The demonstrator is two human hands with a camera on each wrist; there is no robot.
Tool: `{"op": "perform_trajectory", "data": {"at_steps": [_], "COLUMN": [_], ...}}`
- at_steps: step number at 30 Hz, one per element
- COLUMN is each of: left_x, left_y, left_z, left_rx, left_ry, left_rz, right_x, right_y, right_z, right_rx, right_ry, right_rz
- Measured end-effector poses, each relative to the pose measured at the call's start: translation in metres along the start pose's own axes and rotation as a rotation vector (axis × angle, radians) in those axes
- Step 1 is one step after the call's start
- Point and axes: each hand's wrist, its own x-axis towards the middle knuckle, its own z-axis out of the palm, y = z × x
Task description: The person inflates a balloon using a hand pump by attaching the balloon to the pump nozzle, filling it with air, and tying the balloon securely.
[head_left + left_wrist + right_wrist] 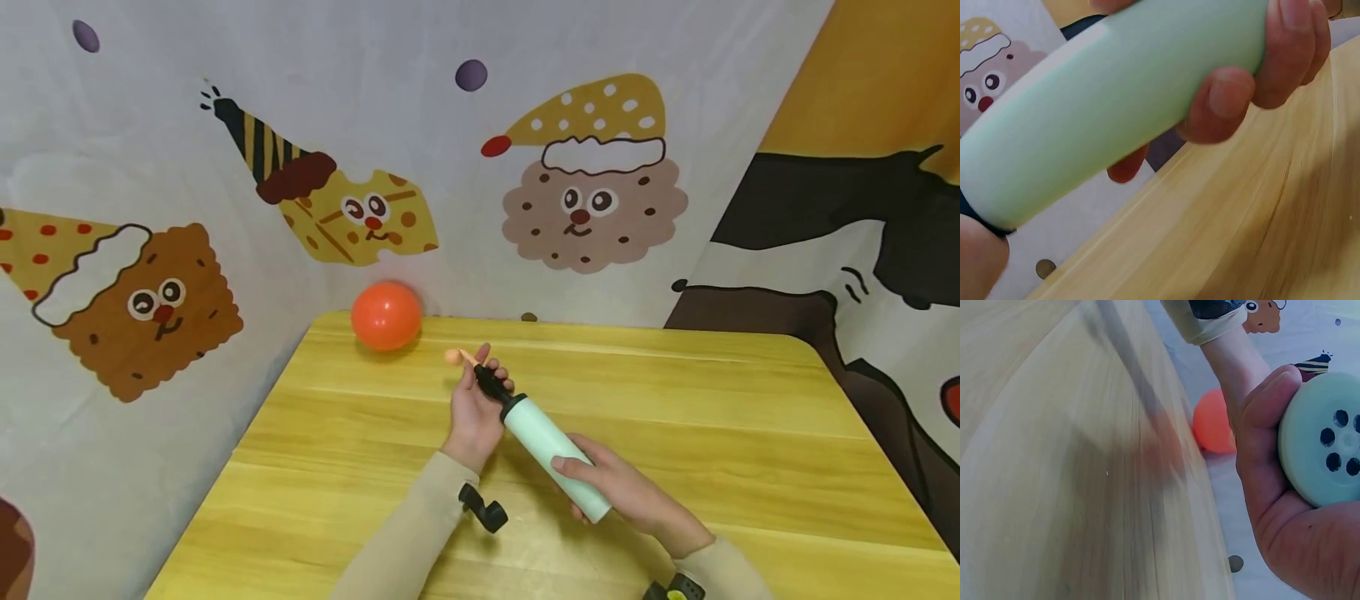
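A mint-green balloon pump point(547, 446) with a black nozzle end lies slantwise between my two hands, above the table. My right hand point(626, 487) grips its barrel near the rear, thumb on top; in the left wrist view its fingers point(1219, 103) wrap the barrel. The pump's round end cap with dark holes point(1308, 440) shows in the right wrist view. Palm upward, my left hand point(474, 417) holds the black nozzle end between thumb and fingers. From the nozzle tip a limp peach balloon point(453, 357) sticks out to the left, beside the left fingertips.
An inflated orange-red balloon point(386, 316) sits at the far left corner of the wooden table point(720, 400). Behind the table hangs a pale cloth point(420, 50) printed with cartoon snacks. Both wrists carry dark straps or mounts, the left one black point(483, 508).
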Motion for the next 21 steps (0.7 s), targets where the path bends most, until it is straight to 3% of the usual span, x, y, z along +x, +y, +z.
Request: {"op": "perform_trajectory", "data": {"at_steps": [4,7,21], "left_x": [-0.0007,-0.0008,0.0015], "left_y": [0.0019,0.0016,-0.0033], "left_z": [-0.0010,-0.0015,-0.0014], "left_rx": [-0.030,-0.037,0.215], "left_ry": [-0.044,-0.040,0.119], "left_rz": [-0.039,-0.040,0.142], "right_x": [0.0008,0.0016,0.0047], "right_y": [-0.0001,-0.0003,0.0007], "right_z": [-0.0004,-0.0001,0.0035], "right_rx": [0.023,0.031,-0.002], "right_ry": [-0.017,-0.024,-0.023], "right_rz": [-0.003,-0.007,0.010]}}
